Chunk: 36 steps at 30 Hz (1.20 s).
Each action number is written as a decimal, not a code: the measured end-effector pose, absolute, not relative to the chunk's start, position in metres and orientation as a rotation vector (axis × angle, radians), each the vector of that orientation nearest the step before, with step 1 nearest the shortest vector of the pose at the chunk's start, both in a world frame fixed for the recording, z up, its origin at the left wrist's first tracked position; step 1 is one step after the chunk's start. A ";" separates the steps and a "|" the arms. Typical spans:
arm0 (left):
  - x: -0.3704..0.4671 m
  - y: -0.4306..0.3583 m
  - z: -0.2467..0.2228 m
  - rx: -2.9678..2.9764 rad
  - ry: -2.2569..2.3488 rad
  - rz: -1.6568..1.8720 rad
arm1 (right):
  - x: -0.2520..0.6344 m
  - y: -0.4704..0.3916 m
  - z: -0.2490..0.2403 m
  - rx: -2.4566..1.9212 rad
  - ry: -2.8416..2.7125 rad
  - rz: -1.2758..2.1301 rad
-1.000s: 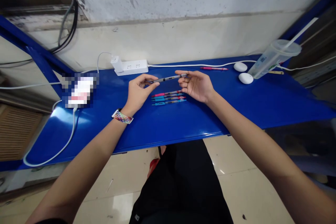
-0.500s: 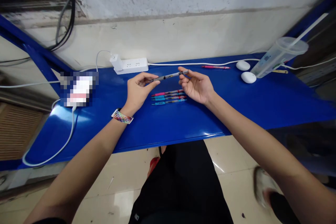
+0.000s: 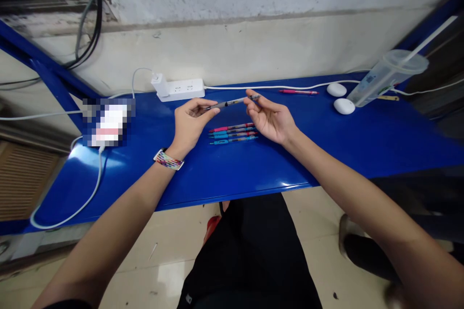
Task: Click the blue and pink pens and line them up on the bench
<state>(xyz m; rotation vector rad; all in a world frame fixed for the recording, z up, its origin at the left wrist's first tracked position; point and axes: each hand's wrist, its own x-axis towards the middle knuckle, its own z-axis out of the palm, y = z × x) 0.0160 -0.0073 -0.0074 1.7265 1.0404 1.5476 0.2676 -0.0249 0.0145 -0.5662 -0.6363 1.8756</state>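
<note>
A dark and clear pen (image 3: pixel 234 102) is held nearly level above the blue table (image 3: pixel 232 174). My left hand (image 3: pixel 192 123) pinches its left end between thumb and fingers. At the right end, the thumb and fingers of my right hand (image 3: pixel 270 116) close on the pen. Below it several pens lie side by side on the table: a pink one (image 3: pixel 221 130) at the back and blue ones, the nearest blue pen (image 3: pixel 234 140) in front.
Behind my hands is a white power strip (image 3: pixel 186 89). A pink pen (image 3: pixel 299 91), white oval objects (image 3: pixel 343 106) and a clear cup (image 3: pixel 386 77) are at the right. A blurred phone (image 3: pixel 110 124) with a cable lies left. Another person's foot (image 3: pixel 344 236) shows below.
Both hands hold the pen almost as before, with the right fingertips shifted slightly left along it. The other person's foot and leg at the lower right have moved.
</note>
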 end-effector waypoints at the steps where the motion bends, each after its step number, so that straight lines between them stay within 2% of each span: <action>1: 0.016 -0.007 -0.008 1.719 1.036 1.547 | 0.268 -0.026 0.015 -0.555 -0.654 1.874; 12: 0.019 -0.009 -0.008 1.692 1.061 1.484 | 0.267 -0.025 0.014 -0.704 -0.717 1.750; 26: 0.020 -0.012 -0.006 1.687 1.049 1.453 | 0.271 -0.005 -0.011 -0.533 -0.702 1.842; 36: 0.022 -0.012 -0.007 1.721 1.062 1.430 | 0.260 -0.024 0.008 -0.732 -0.734 1.809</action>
